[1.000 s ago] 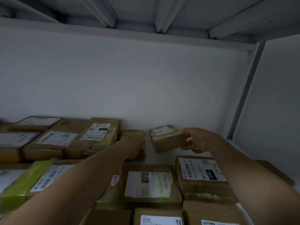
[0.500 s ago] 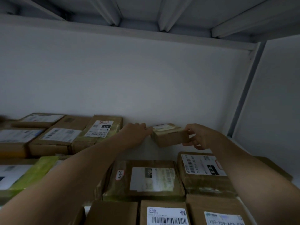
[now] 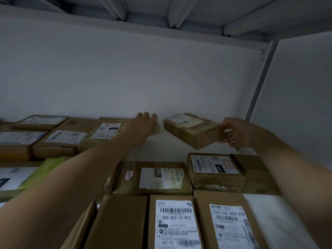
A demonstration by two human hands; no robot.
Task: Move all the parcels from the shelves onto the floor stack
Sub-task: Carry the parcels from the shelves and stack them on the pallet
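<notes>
Head view — my right hand (image 3: 237, 133) pinches one parcel (image 3: 190, 130), my left hand (image 3: 143, 123) covers a second parcel (image 3: 156, 128), grip unclear — next, lift both off.

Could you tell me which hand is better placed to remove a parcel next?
Right: the right hand grips the tilted small parcel by its end; the left hand rests on a half-hidden parcel.

left arm: bare, stretched forward from the lower left, nearly straight.
left hand (image 3: 143, 124): palm down, fingers (image 3: 145, 115) extended forward and close together, lying over a small box (image 3: 156, 128).
right arm: bare, reached in from the lower right.
right hand (image 3: 235, 132): fingers curled, thumb on top, pinched the near corner of a tilted parcel (image 3: 188, 130).
hands: apart, at about the same height.
</notes>
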